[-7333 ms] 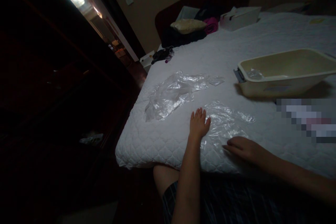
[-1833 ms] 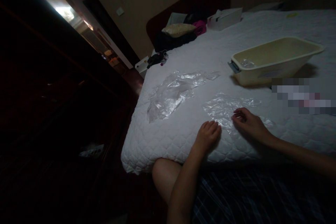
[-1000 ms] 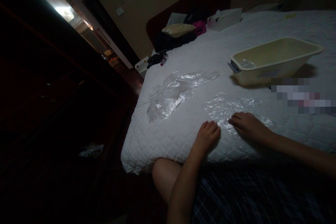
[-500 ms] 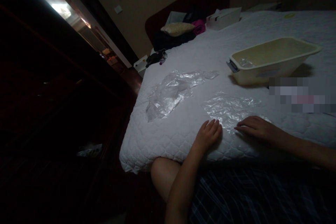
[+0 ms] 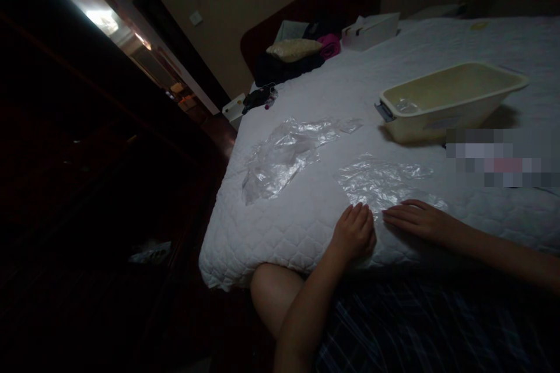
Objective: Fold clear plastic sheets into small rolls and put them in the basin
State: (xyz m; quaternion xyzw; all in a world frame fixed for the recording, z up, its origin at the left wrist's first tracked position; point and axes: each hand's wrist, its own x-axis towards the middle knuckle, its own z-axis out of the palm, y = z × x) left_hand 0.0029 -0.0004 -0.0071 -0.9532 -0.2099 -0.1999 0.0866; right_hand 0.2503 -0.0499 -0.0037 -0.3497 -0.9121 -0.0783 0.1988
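Observation:
A clear, crinkled plastic sheet (image 5: 376, 182) lies flat on the white quilted bed (image 5: 306, 215) near its front edge. My left hand (image 5: 355, 231) rests palm down at the sheet's near left corner, fingers together and flat. My right hand (image 5: 415, 218) lies flat on the sheet's near edge, fingers stretched toward the left hand. A second, larger piece of clear plastic (image 5: 284, 154) lies crumpled further left on the bed, untouched.
A cream plastic tub (image 5: 450, 102) stands on the bed at the right with a scrap of plastic inside. Clothes and a pillow (image 5: 295, 52) and a white box (image 5: 371, 29) sit by the headboard. The bed edge drops to a dark floor at left.
My right hand went from a pinch to lying flat and slid toward the near edge of the sheet. My left hand shifted slightly right along the sheet's corner.

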